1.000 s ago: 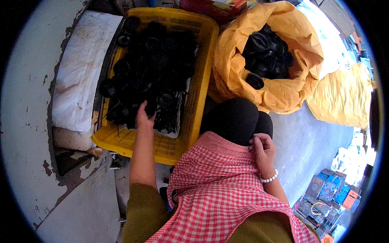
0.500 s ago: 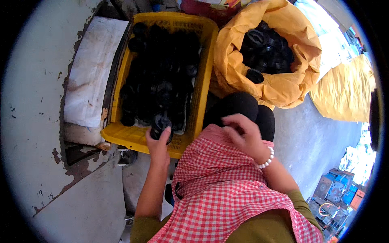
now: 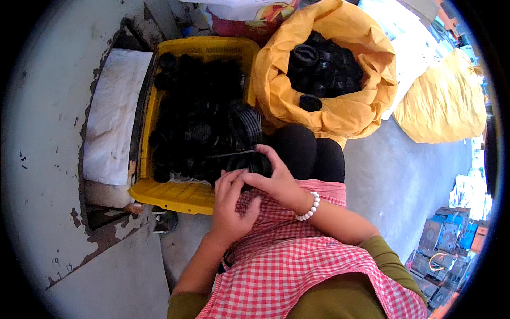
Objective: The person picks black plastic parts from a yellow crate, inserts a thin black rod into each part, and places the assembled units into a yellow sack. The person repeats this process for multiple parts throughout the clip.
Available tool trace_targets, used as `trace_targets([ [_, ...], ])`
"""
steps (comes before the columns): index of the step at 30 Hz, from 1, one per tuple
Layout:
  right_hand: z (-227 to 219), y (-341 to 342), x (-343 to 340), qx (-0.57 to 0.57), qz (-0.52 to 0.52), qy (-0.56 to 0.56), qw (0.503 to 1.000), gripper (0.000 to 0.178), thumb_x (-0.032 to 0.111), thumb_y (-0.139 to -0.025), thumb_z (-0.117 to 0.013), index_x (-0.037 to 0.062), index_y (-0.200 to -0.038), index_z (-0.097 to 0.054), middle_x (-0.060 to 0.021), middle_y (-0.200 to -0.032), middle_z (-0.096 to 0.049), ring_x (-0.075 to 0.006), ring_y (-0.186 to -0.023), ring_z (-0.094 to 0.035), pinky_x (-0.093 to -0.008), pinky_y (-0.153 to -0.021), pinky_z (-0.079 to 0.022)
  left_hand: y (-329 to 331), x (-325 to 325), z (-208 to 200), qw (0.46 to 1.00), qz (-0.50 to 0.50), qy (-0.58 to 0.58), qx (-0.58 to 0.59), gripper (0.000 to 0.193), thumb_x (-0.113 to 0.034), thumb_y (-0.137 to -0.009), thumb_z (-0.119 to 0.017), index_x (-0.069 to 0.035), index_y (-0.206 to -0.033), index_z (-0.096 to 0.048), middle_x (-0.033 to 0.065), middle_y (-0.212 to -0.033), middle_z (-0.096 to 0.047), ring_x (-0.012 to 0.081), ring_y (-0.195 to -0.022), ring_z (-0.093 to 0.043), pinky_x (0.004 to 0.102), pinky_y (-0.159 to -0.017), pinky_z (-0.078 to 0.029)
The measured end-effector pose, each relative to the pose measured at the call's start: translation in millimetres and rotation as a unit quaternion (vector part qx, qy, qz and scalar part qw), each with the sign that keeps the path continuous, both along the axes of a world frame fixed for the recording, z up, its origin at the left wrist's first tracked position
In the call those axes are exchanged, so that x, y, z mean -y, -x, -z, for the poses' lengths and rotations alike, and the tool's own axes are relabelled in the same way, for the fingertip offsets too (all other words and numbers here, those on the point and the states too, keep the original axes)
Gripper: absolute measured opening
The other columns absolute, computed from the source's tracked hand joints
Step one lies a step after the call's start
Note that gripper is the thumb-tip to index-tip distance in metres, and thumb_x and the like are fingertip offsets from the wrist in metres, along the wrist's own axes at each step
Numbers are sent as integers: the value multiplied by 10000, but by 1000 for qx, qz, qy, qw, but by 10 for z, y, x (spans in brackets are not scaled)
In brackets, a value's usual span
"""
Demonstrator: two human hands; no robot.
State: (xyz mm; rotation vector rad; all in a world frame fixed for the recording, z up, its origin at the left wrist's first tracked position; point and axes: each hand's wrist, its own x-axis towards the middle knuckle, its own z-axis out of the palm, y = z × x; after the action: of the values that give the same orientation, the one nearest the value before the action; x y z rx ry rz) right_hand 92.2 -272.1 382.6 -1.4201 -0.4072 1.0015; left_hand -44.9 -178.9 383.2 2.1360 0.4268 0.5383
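- Red-and-white checked apron [image 3: 297, 260] covers the lap, just beside the near right corner of the yellow crate [image 3: 170, 198].
- Hands work together at that corner of the crate: the right hand [image 3: 279, 186], wearing a white bead bracelet [image 3: 314, 201], curves thumb and fingers around a round black piece [image 3: 260, 164]. The left hand [image 3: 229, 207] has bent fingers meeting it; whether it grips too, I cannot tell.
- Judging from that fingertip hold, the round black piece could slip down to the apron or back into the crate if either hand loosens.
- Ribbed black part [image 3: 245, 125] sits over the crate's right side; a bump from the knuckles might tip it outward. Dark parts against dark make misjudging an edge likely.
- Black pieces [image 3: 199, 130] fill the crate in a jumble; single outlines blur together.
- Orange sack [image 3: 380, 80], right of the crate, holds more black parts [image 3: 329, 74]; one loose piece [image 3: 309, 102] at its near fold could roll off if the cloth is tugged.
- Handwritten marks [image 3: 61, 268] show on the grey panel [image 3: 42, 159] left of the crate. Beyond the crate's far end, a printed bag [image 3: 249, 21] carries coloured artwork; no brand is legible.
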Motion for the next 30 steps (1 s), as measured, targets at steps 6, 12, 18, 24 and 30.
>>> trace_targets([
  [6,-97,69,202,26,45,-70,996,522,119,-875,-679,-2,-1313,-422,-77,-1190,-554,-131,-1093,-510,-286,-952,-430,-181,137,49,862,-123,485,87,470,-126,-931,-560,-34,-1365,-405,134,-1366,-430,257,-1243,-450,388,-1077,-344],
  [12,-5,219,262,71,86,-109,988,406,77,-940,-567,11,-1314,-424,-69,-1194,-541,-123,-1076,-508,-276,-937,-429,-351,332,35,690,-52,705,156,450,-222,-980,-509,-117,-1400,-387,74,-1328,-493,228,-1226,-473,386,-1053,-376],
  [18,-73,103,292,57,160,-71,983,336,111,-953,-568,15,-1253,-451,-43,-1115,-566,-88,-991,-513,-241,-862,-443,-398,291,-52,726,-187,633,191,413,-149,-957,-527,-81,-1337,-378,126,-1283,-483,235,-1151,-529,381,-959,-471],
  [24,-88,-96,380,202,199,-35,958,292,140,-948,-575,19,-1202,-496,-44,-1096,-577,-103,-1001,-523,-256,-880,-433,-257,266,57,891,-124,436,-19,352,-180,-893,-665,-27,-1160,-495,86,-1038,-580,147,-952,-563,269,-830,-473],
  [30,-197,-382,553,49,285,-172,942,268,165,-989,-395,23,-1206,-464,-158,-1184,-588,-227,-1127,-573,-345,-987,-445,-341,190,-162,737,-185,645,79,439,-164,-925,-615,-39,-1296,-416,154,-1166,-547,257,-1076,-581,371,-809,-573],
])
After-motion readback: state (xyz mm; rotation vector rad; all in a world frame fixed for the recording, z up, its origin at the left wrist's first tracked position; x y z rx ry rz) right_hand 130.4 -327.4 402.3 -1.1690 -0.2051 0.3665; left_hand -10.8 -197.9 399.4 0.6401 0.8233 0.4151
